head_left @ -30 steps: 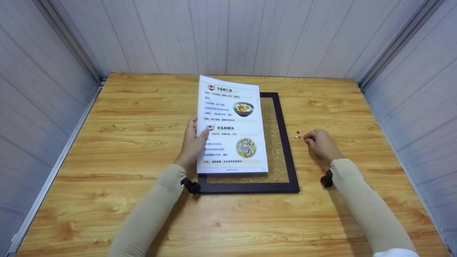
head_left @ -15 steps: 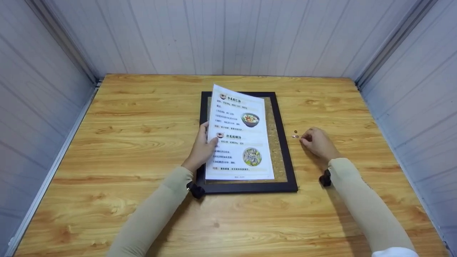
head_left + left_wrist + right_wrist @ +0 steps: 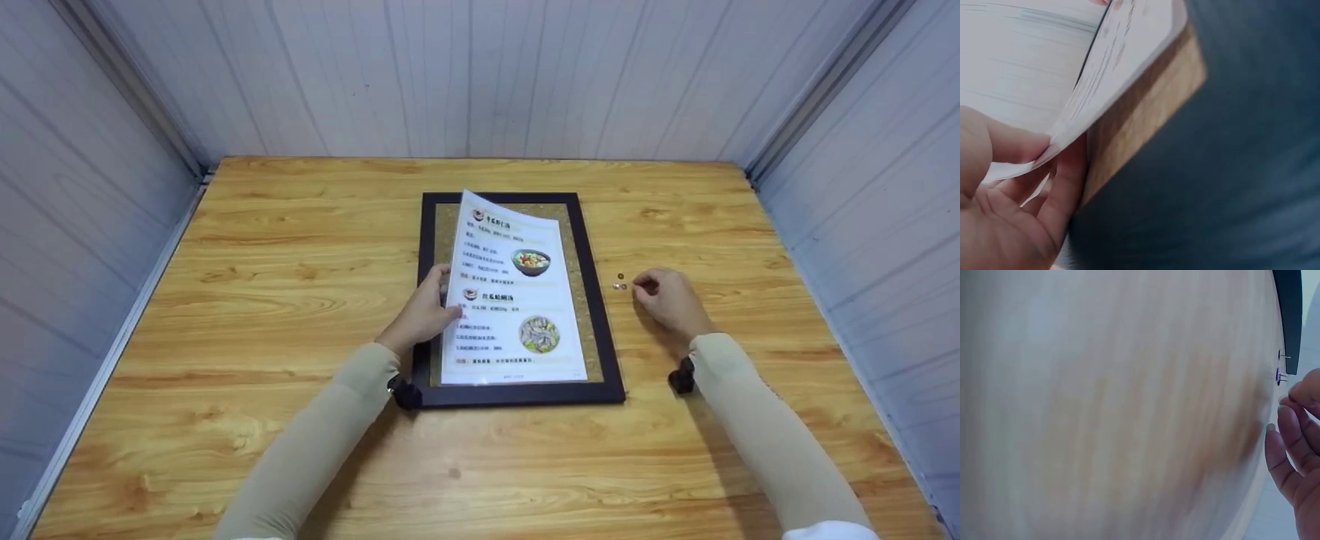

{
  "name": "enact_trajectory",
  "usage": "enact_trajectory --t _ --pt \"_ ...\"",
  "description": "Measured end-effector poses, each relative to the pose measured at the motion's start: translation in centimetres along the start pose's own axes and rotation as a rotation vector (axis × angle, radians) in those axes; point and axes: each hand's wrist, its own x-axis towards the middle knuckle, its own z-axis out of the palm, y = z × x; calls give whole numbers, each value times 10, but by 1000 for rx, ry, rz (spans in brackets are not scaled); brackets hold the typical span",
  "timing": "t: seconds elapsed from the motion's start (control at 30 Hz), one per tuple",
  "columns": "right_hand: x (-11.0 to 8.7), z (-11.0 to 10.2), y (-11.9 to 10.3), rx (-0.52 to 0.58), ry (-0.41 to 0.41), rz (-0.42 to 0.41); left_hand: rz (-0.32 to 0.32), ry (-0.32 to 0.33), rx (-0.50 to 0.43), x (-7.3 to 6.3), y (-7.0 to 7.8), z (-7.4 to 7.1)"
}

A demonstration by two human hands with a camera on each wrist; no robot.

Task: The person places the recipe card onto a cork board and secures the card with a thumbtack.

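Note:
My left hand [image 3: 426,311] pinches the left edge of a printed recipe sheet [image 3: 491,341], thumb on top and fingers beneath. The sheet overlaps a cork board [image 3: 446,225] with a black frame [image 3: 525,394]; its left side is raised and curved, its lower edge close over the board's lower end. In the left wrist view, bare cork [image 3: 1145,112] shows beneath the lifted sheet. Right of the board, my right hand [image 3: 673,300] has thumb and index fingertips together beside several small thumbtacks [image 3: 620,277]; I cannot tell whether one is between them. Thumbtack points [image 3: 1284,377] stick up in the right wrist view.
A wooden table [image 3: 300,240] carries everything. Pale panelled walls [image 3: 465,82] stand behind it and at both sides. Each wrist wears a small black camera, such as the right wrist camera [image 3: 682,375].
The left hand has moved right and toward me, lowering the sheet from beyond the board's left side to over the cork. The right hand has stayed beside the thumbtacks.

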Motion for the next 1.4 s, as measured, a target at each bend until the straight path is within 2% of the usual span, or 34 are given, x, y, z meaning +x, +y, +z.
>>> enact_trajectory --t 0.1,0.27,0.43,0.77,1.0,1.27,1.4 --pt "-2 2 -3 1 14 -23 -31 -32 74 -2 4 -5" --pt "-3 3 -12 6 15 -45 -86 -57 277 -5 6 -12" --pt "-5 6 -23 23 5 -84 -79 -63 427 -5 7 -12" --pt "-5 11 -43 12 13 -221 -79 -79 576 -3 10 -10" --pt "-7 14 -47 4 15 -230 -125 -76 726 -1 16 -10" --pt "-8 16 -48 17 -3 -215 -94 -86 838 1 21 -8" --pt "-9 16 -51 17 -13 -210 -74 -82 935 0 22 -6"
